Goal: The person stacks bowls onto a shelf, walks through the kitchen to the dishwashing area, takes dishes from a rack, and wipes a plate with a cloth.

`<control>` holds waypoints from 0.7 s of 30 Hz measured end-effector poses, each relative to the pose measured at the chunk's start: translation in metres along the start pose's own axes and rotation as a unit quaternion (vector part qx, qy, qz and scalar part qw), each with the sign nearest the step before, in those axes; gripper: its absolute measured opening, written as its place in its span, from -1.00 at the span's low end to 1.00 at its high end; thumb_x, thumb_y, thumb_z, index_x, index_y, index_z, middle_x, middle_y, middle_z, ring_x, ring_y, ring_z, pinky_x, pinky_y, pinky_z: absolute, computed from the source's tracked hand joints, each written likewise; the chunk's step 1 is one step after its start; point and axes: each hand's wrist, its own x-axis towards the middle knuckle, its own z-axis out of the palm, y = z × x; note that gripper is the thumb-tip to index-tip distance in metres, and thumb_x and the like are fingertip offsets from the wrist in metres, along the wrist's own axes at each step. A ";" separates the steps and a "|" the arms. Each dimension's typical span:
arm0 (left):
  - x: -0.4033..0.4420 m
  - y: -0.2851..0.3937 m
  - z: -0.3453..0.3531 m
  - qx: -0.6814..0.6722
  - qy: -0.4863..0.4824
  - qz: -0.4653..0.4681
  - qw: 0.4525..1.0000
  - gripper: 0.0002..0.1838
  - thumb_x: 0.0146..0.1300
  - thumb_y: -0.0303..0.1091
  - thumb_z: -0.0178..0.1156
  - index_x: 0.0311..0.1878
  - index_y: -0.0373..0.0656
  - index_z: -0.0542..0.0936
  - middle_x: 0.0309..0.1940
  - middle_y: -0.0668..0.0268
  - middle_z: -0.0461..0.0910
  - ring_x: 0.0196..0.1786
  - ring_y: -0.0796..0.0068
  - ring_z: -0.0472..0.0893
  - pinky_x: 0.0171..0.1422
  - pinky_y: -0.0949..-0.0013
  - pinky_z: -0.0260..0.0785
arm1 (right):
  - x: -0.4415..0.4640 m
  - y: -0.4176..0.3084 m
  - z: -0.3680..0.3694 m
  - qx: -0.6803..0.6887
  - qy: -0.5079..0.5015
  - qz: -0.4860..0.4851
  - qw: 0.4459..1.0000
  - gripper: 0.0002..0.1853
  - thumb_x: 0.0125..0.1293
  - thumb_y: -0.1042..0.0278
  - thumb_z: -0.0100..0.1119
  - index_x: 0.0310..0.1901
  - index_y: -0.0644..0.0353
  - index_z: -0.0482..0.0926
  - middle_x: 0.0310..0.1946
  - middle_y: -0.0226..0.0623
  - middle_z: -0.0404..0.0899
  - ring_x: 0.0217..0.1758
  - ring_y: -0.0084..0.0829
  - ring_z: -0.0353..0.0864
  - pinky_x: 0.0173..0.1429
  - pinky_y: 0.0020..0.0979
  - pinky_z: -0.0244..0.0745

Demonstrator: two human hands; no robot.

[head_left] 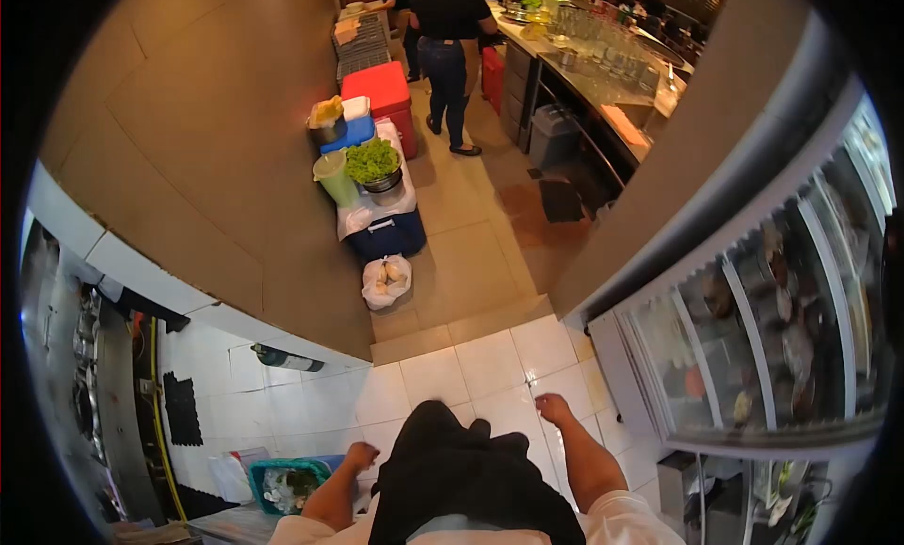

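My left hand (361,456) hangs at my side, its fingers loosely curled with nothing seen in them. Below and to its left is a teal basket (259,498) holding clear plastic bags and something leafy; the hand is apart from it. On the other side, my right hand (554,408) is held out over the white tiles, its fingers curled in and no object visible in them. Between the two hands, a black apron (452,479) covers my front.
Ahead, a low step (461,330) leads into a passage. A bag of round items (386,281), a blue cooler (391,236), a bowl of lettuce (374,164) and a red cooler (379,91) line its left wall. A person (450,56) stands near the counter (603,74). A glass-door fridge (753,328) is right.
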 end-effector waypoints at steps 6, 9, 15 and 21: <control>0.020 0.002 -0.031 -0.024 -0.237 -0.025 0.971 -0.34 0.09 -0.31 0.19 0.33 0.00 0.34 -0.10 0.25 0.65 -0.24 0.47 0.67 -0.25 0.33 0.53 | 0.123 -0.007 -0.065 0.056 0.068 -0.036 0.995 -0.76 0.28 0.35 0.05 -0.12 0.26 0.62 -0.40 -0.26 0.64 -0.37 -0.47 0.60 -0.30 -0.45 0.54; 0.059 0.009 -0.089 -0.485 -0.117 -0.333 0.800 -0.53 0.12 -0.29 0.17 0.15 -0.05 0.50 -0.17 0.20 0.65 -0.28 0.39 0.66 -0.27 0.32 0.51 | 0.128 0.012 -0.061 0.174 0.031 0.104 0.979 -0.77 0.24 0.44 0.04 -0.13 0.24 0.62 -0.36 -0.24 0.65 -0.39 -0.45 0.61 -0.33 -0.43 0.54; 0.218 -0.070 -0.258 -0.060 0.130 0.058 0.988 -0.59 0.27 -0.05 -0.03 -0.33 -0.15 0.68 -0.26 0.05 0.63 -0.17 -0.02 0.60 -0.06 0.01 0.41 | 0.090 -0.002 -0.085 0.160 -0.142 0.273 0.938 -0.66 0.27 0.39 0.05 0.09 0.17 0.51 -0.24 -0.26 0.61 -0.31 -0.42 0.62 -0.34 -0.37 0.53; 0.292 -0.079 -0.446 -0.484 0.263 -0.002 0.834 -0.77 0.07 -0.30 0.26 -0.23 -0.21 0.65 -0.43 0.23 0.64 -0.40 0.46 0.58 -0.27 0.35 0.44 | 0.035 0.091 -0.040 0.024 0.096 -0.013 0.995 -0.66 0.16 0.36 0.13 -0.01 0.19 0.56 -0.36 -0.27 0.65 -0.57 -0.45 0.52 -0.58 -0.36 0.40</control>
